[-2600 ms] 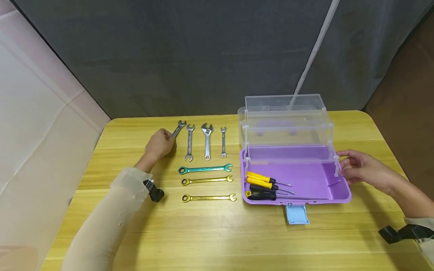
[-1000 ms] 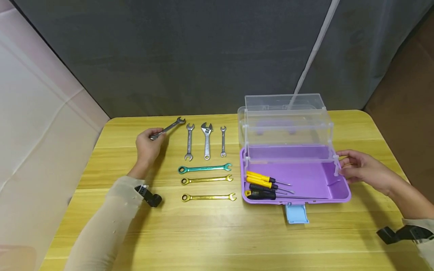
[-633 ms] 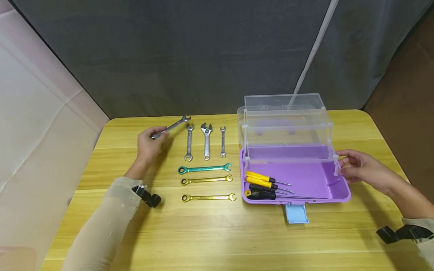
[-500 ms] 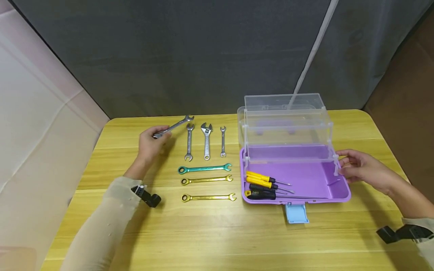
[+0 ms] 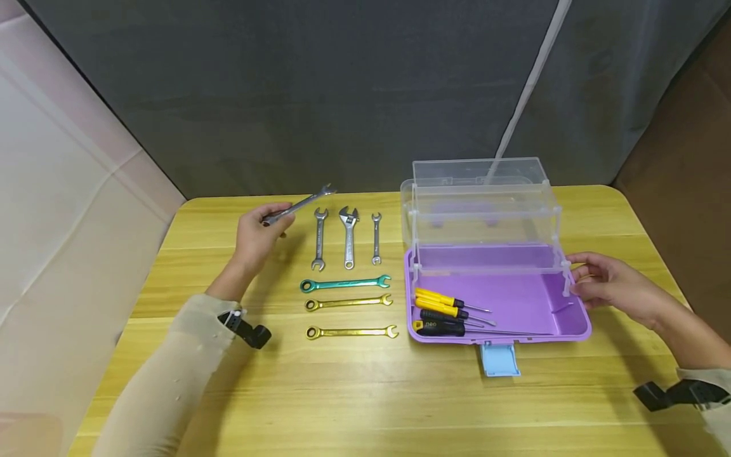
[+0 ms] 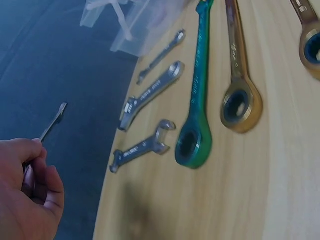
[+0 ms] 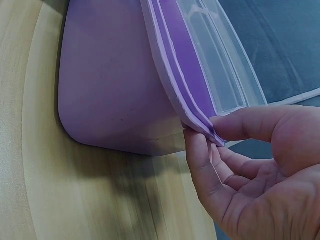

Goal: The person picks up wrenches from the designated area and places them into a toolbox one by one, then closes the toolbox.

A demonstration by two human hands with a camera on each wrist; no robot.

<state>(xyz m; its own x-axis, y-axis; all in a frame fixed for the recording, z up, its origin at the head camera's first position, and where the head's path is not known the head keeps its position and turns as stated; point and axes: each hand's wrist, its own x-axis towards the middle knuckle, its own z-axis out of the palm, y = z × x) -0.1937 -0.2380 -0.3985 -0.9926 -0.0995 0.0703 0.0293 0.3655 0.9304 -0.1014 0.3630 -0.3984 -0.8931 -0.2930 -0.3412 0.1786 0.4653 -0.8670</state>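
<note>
My left hand (image 5: 256, 240) pinches a silver open-end wrench (image 5: 301, 204) at its near end, raised above the back left of the table. In the left wrist view the wrench (image 6: 53, 123) juts out past the thumb, its other end hidden in the fingers. To its right lie a silver open-end wrench (image 5: 319, 241), an adjustable wrench (image 5: 349, 241) and a small open-end wrench (image 5: 376, 240). My right hand (image 5: 617, 289) holds the right rim of a purple toolbox (image 5: 587, 325); the right wrist view shows thumb and fingers (image 7: 200, 160) pinching that rim.
Below the silver wrenches lie a teal ratchet wrench (image 5: 345, 285) and two gold ones, the upper (image 5: 349, 304) and the lower (image 5: 351, 333). Several screwdrivers (image 5: 440, 310) lie in the toolbox's left side. Clear trays (image 5: 480, 198) stand raised behind; a blue latch (image 5: 500, 360) hangs in front.
The left hand has lifted the wrench from the left end of the silver row, turned it slantwise and is moving it up and rightward. The right hand stays on the toolbox rim.
</note>
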